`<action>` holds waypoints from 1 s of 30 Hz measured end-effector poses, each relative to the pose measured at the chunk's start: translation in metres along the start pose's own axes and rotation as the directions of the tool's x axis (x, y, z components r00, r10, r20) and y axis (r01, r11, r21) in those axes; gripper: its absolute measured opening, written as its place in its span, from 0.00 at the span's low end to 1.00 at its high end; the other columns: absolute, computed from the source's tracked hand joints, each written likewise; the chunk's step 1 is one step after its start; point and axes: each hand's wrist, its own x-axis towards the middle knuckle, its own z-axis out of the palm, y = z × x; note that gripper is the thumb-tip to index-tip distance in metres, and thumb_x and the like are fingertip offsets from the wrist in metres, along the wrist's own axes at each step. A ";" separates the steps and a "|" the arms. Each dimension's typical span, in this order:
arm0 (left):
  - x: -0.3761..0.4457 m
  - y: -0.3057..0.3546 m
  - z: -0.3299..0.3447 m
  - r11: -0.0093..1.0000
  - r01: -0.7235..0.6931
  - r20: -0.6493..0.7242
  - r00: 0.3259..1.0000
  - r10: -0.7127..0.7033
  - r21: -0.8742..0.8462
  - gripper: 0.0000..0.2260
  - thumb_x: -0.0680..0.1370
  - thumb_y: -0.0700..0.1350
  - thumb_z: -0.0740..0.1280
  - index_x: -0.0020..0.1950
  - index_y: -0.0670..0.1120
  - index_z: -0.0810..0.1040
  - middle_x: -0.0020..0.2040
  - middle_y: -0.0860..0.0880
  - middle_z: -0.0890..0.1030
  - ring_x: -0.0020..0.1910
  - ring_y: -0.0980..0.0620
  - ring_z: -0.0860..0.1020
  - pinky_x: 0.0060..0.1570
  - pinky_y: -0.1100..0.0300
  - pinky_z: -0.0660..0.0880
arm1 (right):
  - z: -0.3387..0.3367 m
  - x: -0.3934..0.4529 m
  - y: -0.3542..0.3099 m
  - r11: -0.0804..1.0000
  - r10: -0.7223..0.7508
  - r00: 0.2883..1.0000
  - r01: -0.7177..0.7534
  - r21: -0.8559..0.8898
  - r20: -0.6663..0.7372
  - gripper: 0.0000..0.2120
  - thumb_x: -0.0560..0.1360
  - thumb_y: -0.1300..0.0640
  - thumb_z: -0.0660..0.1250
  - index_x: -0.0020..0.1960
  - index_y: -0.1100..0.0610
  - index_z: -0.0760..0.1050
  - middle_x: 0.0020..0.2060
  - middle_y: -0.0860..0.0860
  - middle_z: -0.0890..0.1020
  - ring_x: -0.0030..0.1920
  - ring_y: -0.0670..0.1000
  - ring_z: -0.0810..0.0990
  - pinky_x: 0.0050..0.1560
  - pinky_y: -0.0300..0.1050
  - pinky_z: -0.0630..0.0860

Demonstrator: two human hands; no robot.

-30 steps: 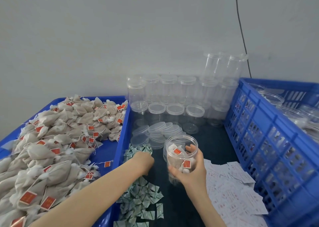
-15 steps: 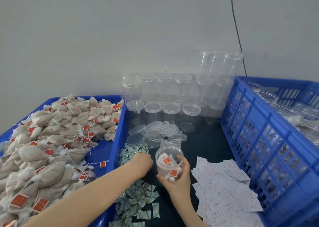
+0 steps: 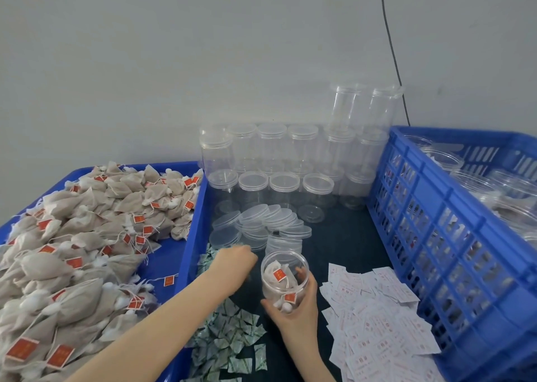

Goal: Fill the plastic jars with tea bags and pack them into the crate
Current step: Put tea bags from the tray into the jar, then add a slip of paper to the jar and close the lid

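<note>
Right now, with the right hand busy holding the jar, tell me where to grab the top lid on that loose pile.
Take the topmost lid by its raised upper rim, coming from above: it lies tilted on the lid pile, so that edge stands free for the fingers.

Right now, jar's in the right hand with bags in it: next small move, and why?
Probably pinch one small green packet with the left hand and drop it in the jar: the right hand holds it open, lidless, and the left is already on that pile.

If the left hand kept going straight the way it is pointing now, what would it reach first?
Probably the loose clear lids piled just beyond the left hand; the row of empty jars stands behind them. Depth is hard to judge here.
</note>
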 end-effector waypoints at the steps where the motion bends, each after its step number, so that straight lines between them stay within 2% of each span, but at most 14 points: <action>1: -0.001 -0.001 -0.003 0.998 0.013 -0.058 0.998 -0.016 -0.058 0.08 0.78 0.45 0.66 0.57 0.48 0.77 0.56 0.48 0.77 0.56 0.47 0.77 0.47 0.54 0.72 | 0.000 0.000 0.000 1.000 0.001 1.000 -0.001 0.003 0.001 0.45 0.52 0.49 0.80 0.65 0.39 0.65 0.58 0.31 0.76 0.60 0.38 0.77 0.52 0.29 0.74; 4: -0.005 -0.003 -0.013 0.960 0.038 -0.263 0.958 -0.113 -0.276 0.05 0.78 0.50 0.65 0.50 0.51 0.75 0.51 0.53 0.79 0.51 0.51 0.78 0.41 0.61 0.67 | 0.001 0.000 0.000 1.000 0.008 1.000 -0.008 0.003 0.002 0.45 0.52 0.48 0.80 0.65 0.37 0.65 0.59 0.32 0.76 0.60 0.38 0.77 0.52 0.29 0.74; 8: -0.012 -0.002 -0.022 0.870 -0.015 -0.492 0.830 -0.265 -0.494 0.08 0.76 0.55 0.67 0.49 0.52 0.77 0.45 0.58 0.79 0.44 0.58 0.77 0.36 0.66 0.67 | 0.002 0.000 -0.001 0.999 0.021 1.000 -0.021 -0.031 0.000 0.45 0.52 0.46 0.80 0.65 0.36 0.64 0.61 0.38 0.76 0.61 0.37 0.76 0.54 0.30 0.74; 11: -0.016 0.002 -0.026 0.787 -0.089 -0.572 0.737 -0.359 -0.610 0.07 0.75 0.55 0.69 0.49 0.54 0.76 0.40 0.60 0.76 0.37 0.62 0.73 0.33 0.70 0.66 | 0.001 0.000 0.001 0.999 0.015 1.000 -0.015 -0.047 -0.002 0.46 0.53 0.46 0.81 0.65 0.34 0.63 0.63 0.40 0.75 0.62 0.41 0.76 0.59 0.41 0.77; 13: -0.019 0.004 -0.026 0.768 -0.160 -0.611 0.713 -0.344 -0.620 0.06 0.74 0.53 0.70 0.47 0.54 0.76 0.39 0.61 0.74 0.37 0.63 0.72 0.34 0.72 0.64 | 0.001 -0.001 0.002 0.998 0.004 1.000 -0.004 -0.060 0.002 0.46 0.53 0.47 0.82 0.65 0.33 0.63 0.63 0.40 0.75 0.63 0.42 0.77 0.60 0.46 0.78; 15: -0.021 0.006 -0.026 0.758 -0.248 -0.614 0.752 -0.242 -0.604 0.06 0.73 0.52 0.71 0.44 0.54 0.75 0.38 0.61 0.74 0.38 0.65 0.72 0.36 0.72 0.66 | 0.001 -0.001 0.002 0.997 -0.003 1.000 0.003 -0.072 0.001 0.46 0.53 0.47 0.82 0.65 0.30 0.62 0.63 0.41 0.76 0.62 0.43 0.77 0.59 0.45 0.78; 17: -0.022 0.008 -0.024 0.744 -0.307 -0.561 0.821 -0.108 -0.593 0.06 0.72 0.53 0.72 0.41 0.54 0.76 0.38 0.60 0.75 0.41 0.64 0.73 0.41 0.68 0.69 | 0.001 -0.002 0.003 0.997 -0.006 1.000 0.005 -0.076 -0.002 0.46 0.53 0.48 0.82 0.63 0.28 0.62 0.62 0.41 0.77 0.61 0.41 0.78 0.56 0.39 0.78; 19: -0.021 0.011 -0.021 0.749 -0.333 -0.506 0.863 -0.003 -0.573 0.06 0.71 0.53 0.73 0.40 0.54 0.78 0.39 0.62 0.74 0.44 0.67 0.71 0.46 0.67 0.67 | 0.001 -0.001 0.003 0.997 0.004 1.000 -0.004 -0.081 0.002 0.46 0.53 0.48 0.82 0.63 0.27 0.62 0.61 0.40 0.77 0.60 0.39 0.78 0.52 0.33 0.77; 22: -0.017 0.011 -0.016 0.760 -0.346 -0.459 0.885 0.071 -0.550 0.04 0.73 0.55 0.71 0.43 0.56 0.81 0.41 0.64 0.70 0.48 0.70 0.66 0.53 0.66 0.61 | 0.001 -0.001 0.002 0.997 0.019 1.000 -0.018 -0.072 0.007 0.46 0.53 0.48 0.81 0.65 0.32 0.63 0.61 0.40 0.76 0.59 0.37 0.78 0.51 0.29 0.75; 25: -0.015 0.009 -0.015 0.826 -0.340 -0.426 0.895 0.136 -0.450 0.10 0.77 0.56 0.64 0.49 0.56 0.83 0.46 0.61 0.76 0.53 0.65 0.67 0.60 0.62 0.59 | 0.001 0.001 0.000 0.997 0.041 0.999 -0.040 -0.067 0.007 0.46 0.52 0.47 0.81 0.65 0.36 0.63 0.60 0.40 0.76 0.57 0.36 0.78 0.50 0.30 0.76; 27: -0.014 0.009 -0.016 0.833 -0.354 -0.416 0.893 0.168 -0.424 0.12 0.78 0.57 0.63 0.49 0.55 0.84 0.47 0.60 0.80 0.55 0.63 0.68 0.61 0.63 0.58 | 0.001 0.001 -0.002 0.997 0.048 0.999 -0.047 -0.065 0.007 0.46 0.52 0.46 0.80 0.65 0.36 0.63 0.60 0.39 0.76 0.56 0.36 0.79 0.48 0.29 0.75; 30: -0.016 0.011 -0.017 0.829 -0.359 -0.411 0.895 0.176 -0.428 0.12 0.79 0.56 0.62 0.49 0.55 0.84 0.46 0.61 0.81 0.52 0.64 0.67 0.61 0.63 0.59 | 0.001 0.000 -0.003 0.997 0.051 0.999 -0.051 -0.059 0.001 0.45 0.52 0.47 0.81 0.65 0.37 0.64 0.59 0.39 0.77 0.56 0.37 0.79 0.48 0.29 0.75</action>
